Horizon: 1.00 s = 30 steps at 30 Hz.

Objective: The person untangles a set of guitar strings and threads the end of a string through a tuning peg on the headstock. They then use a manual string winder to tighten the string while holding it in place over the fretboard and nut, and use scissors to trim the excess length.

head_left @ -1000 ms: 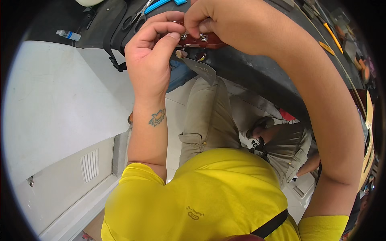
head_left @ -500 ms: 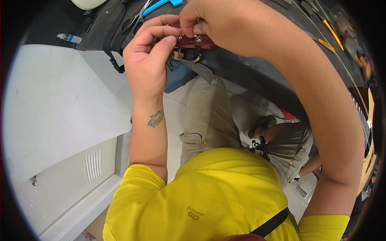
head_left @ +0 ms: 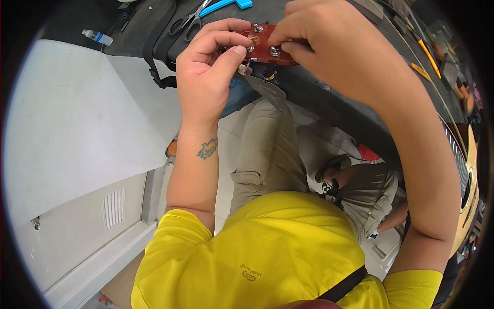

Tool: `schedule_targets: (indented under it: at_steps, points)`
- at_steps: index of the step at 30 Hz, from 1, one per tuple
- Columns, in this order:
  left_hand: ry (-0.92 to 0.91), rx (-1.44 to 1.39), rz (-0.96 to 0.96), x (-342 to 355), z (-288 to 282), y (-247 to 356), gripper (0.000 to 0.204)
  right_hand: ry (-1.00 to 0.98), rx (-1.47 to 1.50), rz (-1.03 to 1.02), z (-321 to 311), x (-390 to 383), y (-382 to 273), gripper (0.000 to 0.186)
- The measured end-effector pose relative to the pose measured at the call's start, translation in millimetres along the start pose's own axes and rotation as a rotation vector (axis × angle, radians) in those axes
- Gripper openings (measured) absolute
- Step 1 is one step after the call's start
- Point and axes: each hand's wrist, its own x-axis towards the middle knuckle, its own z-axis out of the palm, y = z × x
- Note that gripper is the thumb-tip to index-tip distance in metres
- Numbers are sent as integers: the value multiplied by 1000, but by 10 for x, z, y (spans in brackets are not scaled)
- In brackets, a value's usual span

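Note:
A glossy reddish-brown guitar headstock (head_left: 264,41) lies at the bench's near edge, with metal tuner posts (head_left: 275,51) and tuning pegs (head_left: 269,74) along its near side. My left hand (head_left: 213,59) is at its left end, thumb and forefinger pinched around a tuner post, where a thin golden guitar string (head_left: 254,38) curls by the fingertips. My right hand (head_left: 321,33) is over the headstock's right part, fingers bent and closed beside another tuner post. What its fingertips grip is hidden. The neck beyond is covered by my right hand and arm.
Scissors (head_left: 188,21) and a blue plastic tool (head_left: 226,7) lie beyond my left hand. A black strap (head_left: 149,54) hangs over the edge. A small bottle (head_left: 98,37) is far left; a yellow-handled tool (head_left: 428,55) is at right. Another guitar (head_left: 469,190) stands at the right rim.
The view has shifted, so the bench and hands sit further right and lower. My right hand has drawn right from the left fingertips, baring more of the headstock. My left hand keeps its pinch.

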Motion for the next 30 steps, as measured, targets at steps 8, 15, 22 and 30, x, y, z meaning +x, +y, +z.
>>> schedule_targets:
  at_steps: [8, 15, 22, 30]
  points:
    - [-17, -15, 26, 4, 24, 10, 14, 360, -315, -147, 251, -244, 37, 17]
    - [2, -2, 66, 13, 53, -37, 13, 386, -138, -229, 290, -276, 139, 18]
    - [-76, 208, 144, -7, 92, -26, 15, 374, 53, -254, 354, -184, 243, 10]
    - [-38, 119, 85, -30, 116, 39, 17, 283, 62, -178, 308, -199, 239, 13]
